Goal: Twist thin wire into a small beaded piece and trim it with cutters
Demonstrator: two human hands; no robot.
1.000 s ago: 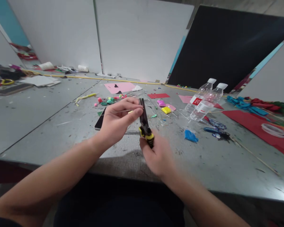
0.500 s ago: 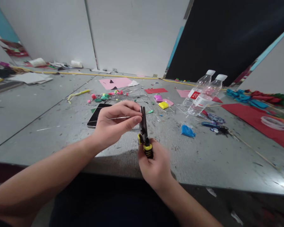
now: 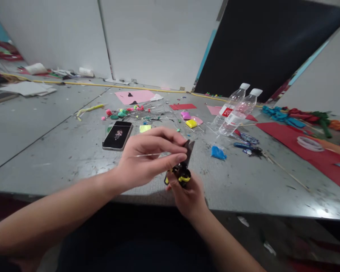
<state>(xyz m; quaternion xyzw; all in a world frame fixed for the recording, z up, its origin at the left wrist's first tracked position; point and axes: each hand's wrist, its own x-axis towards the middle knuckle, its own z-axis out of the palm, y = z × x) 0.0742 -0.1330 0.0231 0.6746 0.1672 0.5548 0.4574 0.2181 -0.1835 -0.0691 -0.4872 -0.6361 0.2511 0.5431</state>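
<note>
Head view: pliers [image 3: 184, 166] in right hand [image 3: 188, 192]

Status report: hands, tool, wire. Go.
Left hand pinching thin wire. Right hand gripping yellow-handled pliers, nose at the wire's end. Phone on table behind, apart.

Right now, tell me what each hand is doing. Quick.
Left hand: closed, pinching a thin wire between its fingertips.
Right hand: closed around the yellow-and-black handles of the pliers.

A scuffed grey table [image 3: 59, 124] stands before white wall panels [image 3: 155, 41] and a black board [image 3: 272, 45].
</note>
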